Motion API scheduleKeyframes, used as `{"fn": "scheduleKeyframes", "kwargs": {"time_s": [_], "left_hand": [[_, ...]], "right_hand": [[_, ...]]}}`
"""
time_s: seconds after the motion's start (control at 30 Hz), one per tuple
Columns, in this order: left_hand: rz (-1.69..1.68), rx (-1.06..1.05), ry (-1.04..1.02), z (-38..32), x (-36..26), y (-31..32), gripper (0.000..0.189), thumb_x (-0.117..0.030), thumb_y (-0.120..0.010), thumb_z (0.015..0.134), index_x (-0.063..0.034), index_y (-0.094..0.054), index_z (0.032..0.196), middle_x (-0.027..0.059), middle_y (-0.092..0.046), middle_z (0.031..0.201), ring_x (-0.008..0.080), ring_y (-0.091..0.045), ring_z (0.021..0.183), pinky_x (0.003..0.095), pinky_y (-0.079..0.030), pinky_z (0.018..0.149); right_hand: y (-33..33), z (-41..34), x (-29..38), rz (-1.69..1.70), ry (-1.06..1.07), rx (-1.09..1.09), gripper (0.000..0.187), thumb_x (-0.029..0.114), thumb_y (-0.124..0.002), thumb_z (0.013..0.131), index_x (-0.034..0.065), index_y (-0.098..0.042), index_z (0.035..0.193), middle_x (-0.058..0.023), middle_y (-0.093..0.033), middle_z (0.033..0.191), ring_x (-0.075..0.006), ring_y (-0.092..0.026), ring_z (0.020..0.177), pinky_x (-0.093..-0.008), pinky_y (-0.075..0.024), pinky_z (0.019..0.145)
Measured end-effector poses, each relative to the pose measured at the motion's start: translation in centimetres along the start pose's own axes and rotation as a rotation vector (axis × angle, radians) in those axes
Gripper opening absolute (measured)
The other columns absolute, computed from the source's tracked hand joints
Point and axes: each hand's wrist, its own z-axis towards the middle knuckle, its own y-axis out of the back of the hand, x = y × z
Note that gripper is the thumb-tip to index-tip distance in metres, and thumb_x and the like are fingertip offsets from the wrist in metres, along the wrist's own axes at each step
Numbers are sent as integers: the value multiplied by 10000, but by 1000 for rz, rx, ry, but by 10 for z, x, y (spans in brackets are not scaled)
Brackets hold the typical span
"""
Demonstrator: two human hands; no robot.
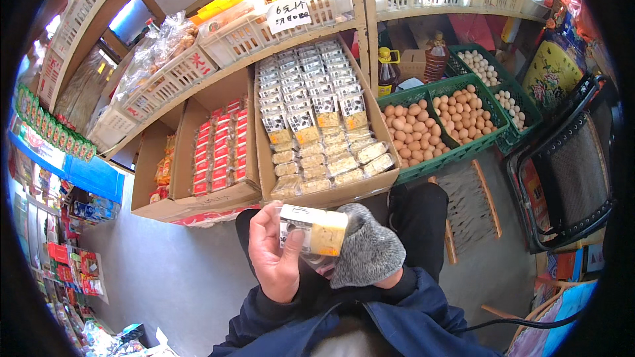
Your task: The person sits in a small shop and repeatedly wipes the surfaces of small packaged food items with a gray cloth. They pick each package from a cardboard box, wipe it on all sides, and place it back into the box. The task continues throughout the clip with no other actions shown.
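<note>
My left hand (280,255) holds a small clear-wrapped package of pale pressed snack (325,233) with a white printed label, thumb on its front. A grey knitted cloth or glove-like piece (369,250) covers my right hand (391,280), of which only the wrist shows; its fingers are hidden behind the package. Below the package, part of another clear wrapper shows between the hands. Just beyond them stands a cardboard box (342,196) filled with rows of similar packages (317,158), some with labels facing up.
Left of that box, another carton (223,193) holds red-and-white packets. Green crates (446,156) of eggs stand to the right, near a small folding stool (474,213) and a black chair (560,168). Plastic baskets (238,42) line the shelf above.
</note>
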Motion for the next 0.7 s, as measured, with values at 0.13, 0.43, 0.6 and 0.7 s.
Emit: {"fn": "scheduleKeyframes", "kwargs": {"time_s": [0.13, 0.43, 0.6, 0.7], "left_hand": [[-23, 41, 41, -8, 8, 3, 473, -27, -737, 971, 41, -490, 1369, 126, -654, 1275, 180, -615, 1201, 325, -441, 1084], [356, 353, 140, -16, 0, 12, 390, -36, -815, 917, 28, -636, 1258, 59, -694, 1081, 119, -654, 1028, 288, -527, 930], [314, 301, 160, -18, 35, 24, 240, -114, -723, 995, 10, -733, 1201, 103, -748, 1032, 138, -685, 932, 289, -537, 842], [339, 279, 199, -22, 52, 36, 218, -137, -690, 1022, 14, -748, 1168, 106, -760, 1030, 137, -689, 936, 293, -540, 848]], "right_hand": [[4, -18, -28, -345, 112, 46, 796, 518, -869, 688, 66, -646, 1305, -136, -649, 1137, -321, -687, 990, -399, -570, 829], [-1, -13, -24, 341, -10, -7, 510, 258, -782, 873, -5, -608, 1274, -173, -670, 1177, -300, -666, 1076, -376, -534, 944], [-8, -14, -39, 181, 97, 225, 346, 268, -769, 814, 6, -728, 1036, -214, -692, 1046, -388, -645, 988, -434, -531, 864], [-21, -15, -46, -104, 326, 330, 386, 321, -760, 795, 10, -733, 1022, -203, -686, 983, -366, -647, 961, -446, -525, 852]]}}
